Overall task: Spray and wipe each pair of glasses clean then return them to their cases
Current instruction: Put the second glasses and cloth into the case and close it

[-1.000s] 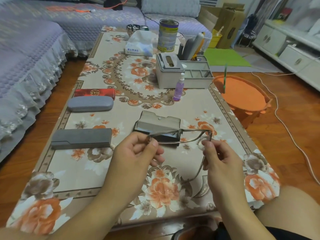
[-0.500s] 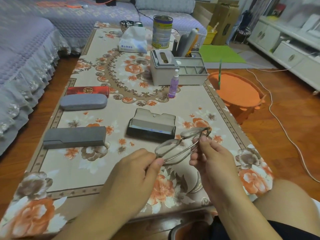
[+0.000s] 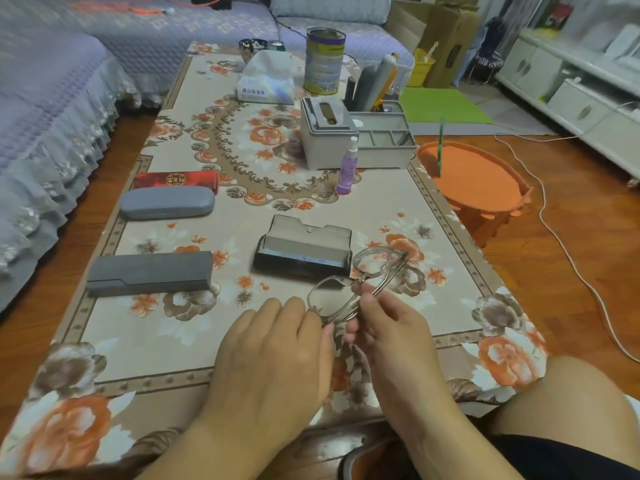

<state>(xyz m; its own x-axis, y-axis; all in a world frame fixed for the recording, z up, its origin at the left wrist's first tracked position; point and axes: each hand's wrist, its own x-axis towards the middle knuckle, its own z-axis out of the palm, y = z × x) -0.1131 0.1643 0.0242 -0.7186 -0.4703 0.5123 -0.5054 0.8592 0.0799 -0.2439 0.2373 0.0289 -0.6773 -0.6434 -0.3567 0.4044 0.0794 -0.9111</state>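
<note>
A pair of thin-framed glasses with folded temples hangs just above the table, in front of an open dark case. My right hand pinches the frame near its bridge. My left hand holds the near end of the frame with its fingertips. A purple spray bottle stands upright behind the open case. At the left lie three closed cases: a flat grey one, a rounded grey one and a red one.
The table wears a floral cloth. A grey tissue box and organiser, a tissue pack and a tin stand at the back. An orange stool sits right of the table, a sofa left. My knee is at lower right.
The glasses' temples have been folded shut and the frame turned at an angle. Both hands have drawn closer together near the table's front.
</note>
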